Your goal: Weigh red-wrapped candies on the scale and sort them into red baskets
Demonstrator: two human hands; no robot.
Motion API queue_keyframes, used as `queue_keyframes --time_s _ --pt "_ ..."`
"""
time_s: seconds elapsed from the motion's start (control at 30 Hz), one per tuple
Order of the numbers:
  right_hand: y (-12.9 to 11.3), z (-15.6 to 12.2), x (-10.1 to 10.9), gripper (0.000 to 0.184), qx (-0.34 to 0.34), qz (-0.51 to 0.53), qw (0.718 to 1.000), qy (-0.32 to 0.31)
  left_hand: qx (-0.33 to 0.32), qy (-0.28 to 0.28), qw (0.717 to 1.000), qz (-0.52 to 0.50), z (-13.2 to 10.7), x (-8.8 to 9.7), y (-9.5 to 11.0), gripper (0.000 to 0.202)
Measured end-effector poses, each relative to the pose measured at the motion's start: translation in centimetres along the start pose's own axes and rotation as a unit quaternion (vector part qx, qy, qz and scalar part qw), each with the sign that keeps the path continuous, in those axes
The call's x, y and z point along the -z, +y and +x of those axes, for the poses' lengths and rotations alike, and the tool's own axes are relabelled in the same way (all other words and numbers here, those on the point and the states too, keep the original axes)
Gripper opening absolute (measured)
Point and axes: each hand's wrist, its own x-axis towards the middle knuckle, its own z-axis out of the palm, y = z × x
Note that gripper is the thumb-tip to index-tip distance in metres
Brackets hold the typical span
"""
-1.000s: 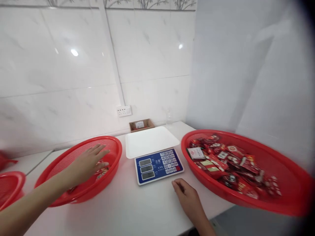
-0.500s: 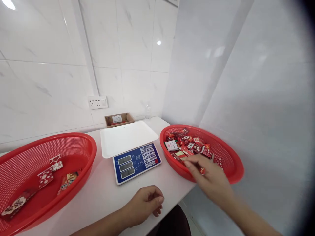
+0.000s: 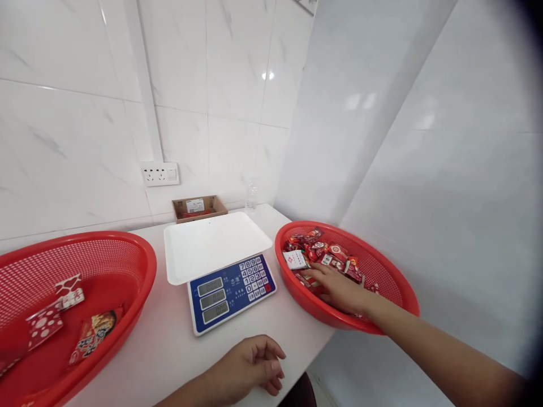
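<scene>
A: Where are the fingers of the right hand [image 3: 343, 291]?
B: They reach among the wrapped packets [image 3: 328, 257], right of the frame's centre. They are stretched forward. I cannot tell if they pinch a packet, because the hand covers what is beneath it.
A: And the left hand [image 3: 241, 364]?
B: It is at the lower centre, near the front edge of the white bench [image 3: 263, 311]. Its fingers are loosely curled, with the thumb just beside them.
A: What holds those packets?
B: The red right basket [image 3: 388, 280]. A white packet [image 3: 296, 260] lies near its left rim, just beyond the right fingertips.
A: What is further out?
B: In the middle stands a scale [image 3: 231, 291], its blue panel below a white pan [image 3: 216, 243]. At the lower left, the left basket [image 3: 149, 265] contains a few packets, one with dots [image 3: 44, 325]. Behind the scale are a cardboard box [image 3: 220, 206] and a clear bottle [image 3: 251, 195], near the wall.
</scene>
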Motion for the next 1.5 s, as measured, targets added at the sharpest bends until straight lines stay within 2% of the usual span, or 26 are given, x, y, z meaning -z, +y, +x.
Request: queue_keyframes --time_s 0.1,0.27,0.4,0.47,0.57,0.63,0.7,0.8,0.9,1.0,1.13,1.27,1.33,1.5 --pt "1.4 -0.1 0.9 0.066 0.001 -0.011 1.0 0.022 0.005 -0.006 1.0 -0.008 0.3 0.2 0.0 0.052" --pt "4.5 -0.4 3.8 0.063 -0.109 0.018 0.992 0.059 0.017 -0.023 0.999 -0.026 0.6 0.6 -0.3 0.053" --pt "4.9 0.2 6.1 0.057 -0.109 0.079 0.987 0.083 0.024 -0.035 0.999 -0.031 0.9 0.9 -0.6 0.057" --pt "4.6 0.6 6.8 0.049 -0.102 0.157 0.98 0.069 0.022 -0.043 0.999 -0.024 1.0 0.9 -0.6 0.06" --pt "4.8 1.4 7.5 0.049 -0.077 0.248 0.966 -0.008 0.014 -0.055 0.998 -0.008 1.0 1.0 -0.5 0.062" --pt "5.4 2.3 7.5 0.055 -0.089 0.218 0.971 -0.035 0.01 -0.061 0.998 0.003 1.0 1.1 -0.5 0.062" --pt "6.0 3.5 7.1 0.062 -0.107 0.162 0.981 -0.001 0.005 -0.065 0.998 0.009 1.1 1.2 -0.6 0.062" --pt "6.6 5.9 5.7 0.07 -0.099 0.12 0.986 0.06 0.002 -0.07 0.997 0.017 1.3 1.3 -0.7 0.06" --pt "6.5 7.9 3.7 0.072 -0.102 0.097 0.987 0.077 0.002 -0.074 0.997 0.02 1.4 1.5 -0.9 0.058" --pt "6.3 8.6 2.1 0.071 -0.122 0.078 0.986 0.089 -0.005 -0.076 0.997 0.024 1.5 1.6 -0.9 0.058" --pt "6.4 7.2 1.5 0.052 -0.112 0.071 0.986 0.097 -0.006 -0.073 0.997 0.038 1.5 1.6 -1.1 0.06" --pt "6.9 4.3 2.1 0.027 -0.092 0.091 0.987 0.09 -0.006 -0.065 0.997 0.032 1.6 1.5 -1.4 0.06" --pt "7.2 2.8 2.7 0.026 -0.095 0.11 0.985 0.09 -0.004 -0.064 0.998 0.028 1.6 1.4 -1.4 0.061" --pt "7.6 0.5 4.6 0.036 -0.118 0.218 0.963 0.108 0.005 -0.058 0.998 0.031 1.3 1.1 -1.0 0.064"
